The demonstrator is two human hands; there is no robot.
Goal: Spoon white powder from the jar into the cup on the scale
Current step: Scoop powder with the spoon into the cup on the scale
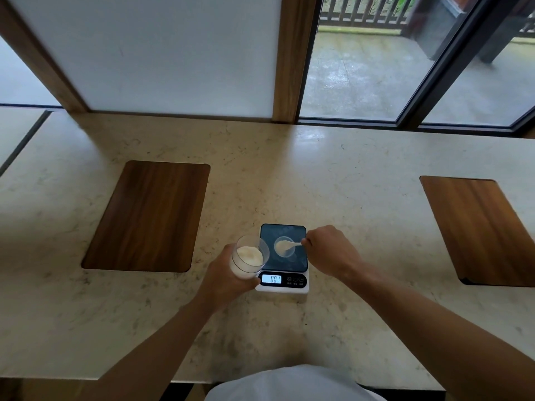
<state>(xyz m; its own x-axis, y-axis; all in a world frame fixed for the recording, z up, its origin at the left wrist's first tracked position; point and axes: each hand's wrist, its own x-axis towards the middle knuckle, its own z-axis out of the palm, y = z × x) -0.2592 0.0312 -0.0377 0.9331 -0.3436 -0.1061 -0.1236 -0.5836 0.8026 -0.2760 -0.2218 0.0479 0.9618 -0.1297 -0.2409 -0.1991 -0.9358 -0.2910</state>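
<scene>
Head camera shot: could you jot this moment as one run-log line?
left hand: holds jar of powder, tilted | right hand: holds spoon over cup | cup: on scale

Counted on the marble counter [289, 175], one of each unless noted:
- scale [284, 257]: 1, with 1 lit display [271, 279]
- cup [285, 246] on the scale platform: 1
- jar [249, 257] with white powder: 1
- spoon [289, 243], white: 1
- wooden inset panels: 2, left panel [147, 217] and right panel [480, 230]
- hands in view: 2, left hand [224, 277] and right hand [330, 247]
- small button icons beside the display: 3, labels too small to read
</scene>
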